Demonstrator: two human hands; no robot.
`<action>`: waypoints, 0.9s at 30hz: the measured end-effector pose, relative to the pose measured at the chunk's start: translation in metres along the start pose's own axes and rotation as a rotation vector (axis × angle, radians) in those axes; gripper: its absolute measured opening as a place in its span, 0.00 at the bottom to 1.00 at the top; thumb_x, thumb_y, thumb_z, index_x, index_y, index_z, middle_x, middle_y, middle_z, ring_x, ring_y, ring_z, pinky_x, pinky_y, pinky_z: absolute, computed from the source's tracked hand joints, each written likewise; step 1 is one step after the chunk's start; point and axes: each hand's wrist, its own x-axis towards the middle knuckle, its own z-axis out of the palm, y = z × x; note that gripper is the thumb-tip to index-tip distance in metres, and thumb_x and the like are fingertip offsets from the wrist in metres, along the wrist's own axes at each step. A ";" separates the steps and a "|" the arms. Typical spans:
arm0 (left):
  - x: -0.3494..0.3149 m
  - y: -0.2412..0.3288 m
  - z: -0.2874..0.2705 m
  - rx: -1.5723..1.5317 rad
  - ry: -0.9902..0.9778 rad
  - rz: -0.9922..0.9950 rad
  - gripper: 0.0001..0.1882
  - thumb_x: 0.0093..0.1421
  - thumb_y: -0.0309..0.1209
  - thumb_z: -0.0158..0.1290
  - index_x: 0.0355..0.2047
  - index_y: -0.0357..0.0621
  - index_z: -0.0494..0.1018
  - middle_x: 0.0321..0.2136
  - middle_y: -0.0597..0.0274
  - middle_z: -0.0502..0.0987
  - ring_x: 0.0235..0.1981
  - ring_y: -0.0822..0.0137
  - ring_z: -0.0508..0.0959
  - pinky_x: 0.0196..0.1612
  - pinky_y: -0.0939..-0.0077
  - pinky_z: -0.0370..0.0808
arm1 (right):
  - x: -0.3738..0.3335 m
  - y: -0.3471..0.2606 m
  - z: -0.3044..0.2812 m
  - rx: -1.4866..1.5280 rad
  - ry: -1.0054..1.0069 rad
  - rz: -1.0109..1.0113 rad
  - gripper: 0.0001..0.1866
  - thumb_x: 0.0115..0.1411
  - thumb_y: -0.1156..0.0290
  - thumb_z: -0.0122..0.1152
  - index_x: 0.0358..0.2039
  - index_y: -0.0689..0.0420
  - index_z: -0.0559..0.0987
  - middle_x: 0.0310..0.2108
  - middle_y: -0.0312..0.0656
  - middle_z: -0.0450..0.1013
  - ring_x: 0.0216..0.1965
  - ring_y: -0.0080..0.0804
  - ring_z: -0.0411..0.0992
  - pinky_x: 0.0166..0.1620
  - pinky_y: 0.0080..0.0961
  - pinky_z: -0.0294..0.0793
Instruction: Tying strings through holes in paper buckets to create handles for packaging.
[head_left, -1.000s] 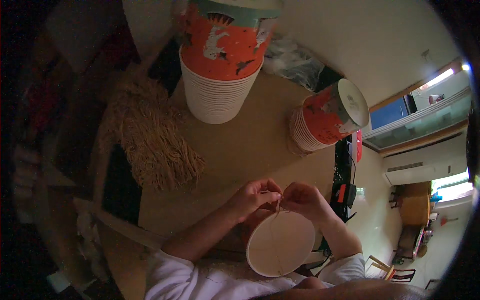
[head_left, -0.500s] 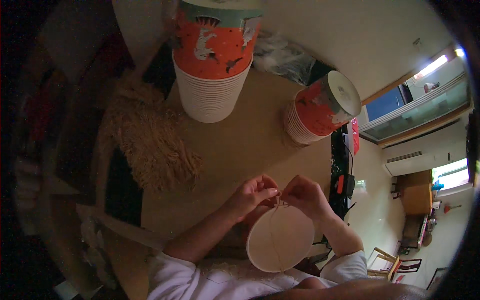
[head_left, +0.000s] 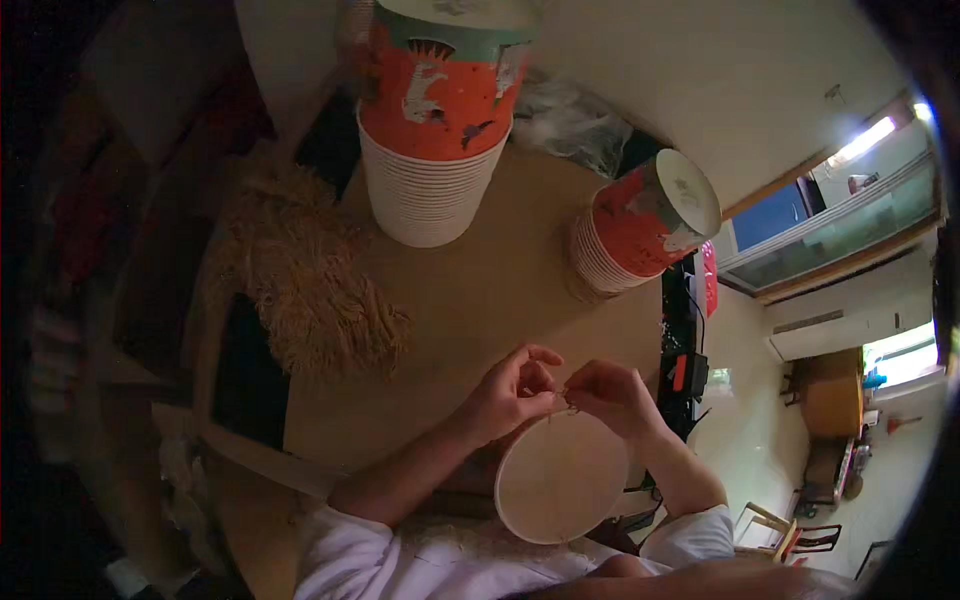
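Observation:
A white paper bucket (head_left: 563,482) is close to my body, its open mouth toward me and its rim just below my fingers. At the top of the rim, my left hand (head_left: 522,392) pinches a thin brown string (head_left: 561,400) between thumb and a finger, with the index finger raised. Right beside it, my right hand (head_left: 612,397) has its fingertips closed on the same string. The two hands almost touch. What supports the bucket from behind is hidden.
On the brown tabletop (head_left: 480,300) stand a tall stack of orange-and-green paper buckets (head_left: 440,110) and a shorter, tilted stack (head_left: 640,220) at the right. A bundle of brown strings (head_left: 310,285) lies on the left. Clear plastic bags (head_left: 570,125) are at the back.
My left index finger has lifted and straightened, and the left hand's grip has shifted slightly down. The string that ran across the bucket's mouth is now barely visible there.

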 end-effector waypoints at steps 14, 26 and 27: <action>-0.003 0.006 0.004 0.256 0.123 0.086 0.04 0.52 0.26 0.54 0.28 0.38 0.73 0.24 0.65 0.76 0.27 0.78 0.74 0.33 0.81 0.72 | 0.002 -0.016 0.007 -0.110 0.050 0.095 0.04 0.50 0.78 0.61 0.26 0.62 0.74 0.24 0.36 0.73 0.28 0.20 0.70 0.33 0.19 0.71; -0.004 0.008 0.002 0.273 0.121 0.084 0.04 0.53 0.25 0.53 0.29 0.37 0.73 0.24 0.66 0.76 0.27 0.79 0.74 0.33 0.83 0.72 | 0.000 -0.010 0.009 -0.290 0.018 0.014 0.02 0.51 0.79 0.56 0.27 0.61 0.75 0.23 0.35 0.72 0.25 0.16 0.69 0.30 0.14 0.69; -0.004 0.007 0.002 0.273 0.123 0.084 0.04 0.53 0.25 0.53 0.29 0.37 0.73 0.24 0.66 0.76 0.27 0.79 0.74 0.33 0.83 0.72 | -0.001 -0.012 0.010 -0.291 0.017 0.013 0.02 0.51 0.79 0.56 0.27 0.61 0.75 0.23 0.35 0.72 0.25 0.16 0.69 0.30 0.14 0.69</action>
